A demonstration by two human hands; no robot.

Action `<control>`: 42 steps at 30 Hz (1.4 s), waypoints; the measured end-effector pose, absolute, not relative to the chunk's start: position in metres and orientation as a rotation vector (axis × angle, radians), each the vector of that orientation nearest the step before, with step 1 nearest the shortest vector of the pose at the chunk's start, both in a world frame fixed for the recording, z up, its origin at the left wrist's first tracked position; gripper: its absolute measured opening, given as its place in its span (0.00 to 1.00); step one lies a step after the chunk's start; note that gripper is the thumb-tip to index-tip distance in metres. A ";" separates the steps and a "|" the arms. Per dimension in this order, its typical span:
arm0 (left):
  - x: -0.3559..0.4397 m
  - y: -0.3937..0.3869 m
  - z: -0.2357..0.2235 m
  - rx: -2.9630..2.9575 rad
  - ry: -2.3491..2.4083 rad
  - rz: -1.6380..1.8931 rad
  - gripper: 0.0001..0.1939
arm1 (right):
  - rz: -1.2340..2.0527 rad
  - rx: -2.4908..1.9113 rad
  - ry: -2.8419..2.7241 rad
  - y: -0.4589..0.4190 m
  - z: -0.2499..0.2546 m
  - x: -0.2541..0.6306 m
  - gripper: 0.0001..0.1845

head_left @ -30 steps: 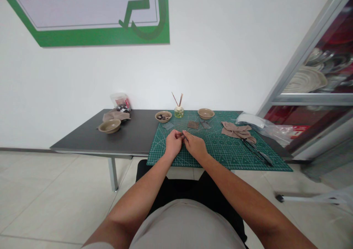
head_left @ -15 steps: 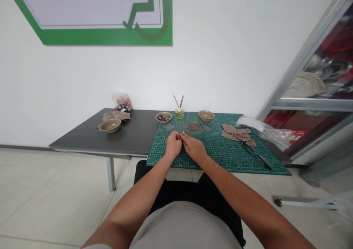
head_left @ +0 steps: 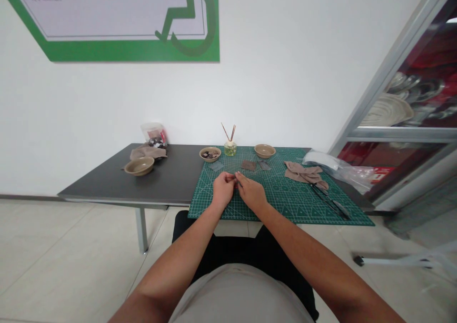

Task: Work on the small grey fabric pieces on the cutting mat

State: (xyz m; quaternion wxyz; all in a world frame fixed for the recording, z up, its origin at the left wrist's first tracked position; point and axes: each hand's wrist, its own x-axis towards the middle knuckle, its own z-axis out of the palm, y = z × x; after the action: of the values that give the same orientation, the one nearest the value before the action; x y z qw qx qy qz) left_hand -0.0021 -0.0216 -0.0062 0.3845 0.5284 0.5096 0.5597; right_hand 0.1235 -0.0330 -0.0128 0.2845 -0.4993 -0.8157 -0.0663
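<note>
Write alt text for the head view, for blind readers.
The left hand and right hand meet over a green cutting mat, fingertips around something small and dark; beyond sit a reed diffuser and a bowl of small pieces.

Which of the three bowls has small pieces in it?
The middle bowl, just left of the reed diffuser: it alone shows dark and pale pieces inside.
</note>
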 end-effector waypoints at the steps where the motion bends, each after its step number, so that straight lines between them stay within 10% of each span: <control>1: -0.002 -0.022 -0.006 1.381 1.316 1.438 0.02 | -0.179 -1.316 -2.204 -0.033 -0.012 0.123 0.24; 42: 0.000 -0.024 -0.005 1.224 1.116 1.491 0.05 | -0.024 -1.253 -2.092 -0.030 -0.015 0.129 0.24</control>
State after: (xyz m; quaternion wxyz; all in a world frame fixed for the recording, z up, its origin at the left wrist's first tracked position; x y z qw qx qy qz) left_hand -0.0002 -0.0240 -0.0053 0.4408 0.4929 0.4495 0.6005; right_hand 0.1286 -0.0299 -0.0155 0.3442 -0.4824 -0.8054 -0.0094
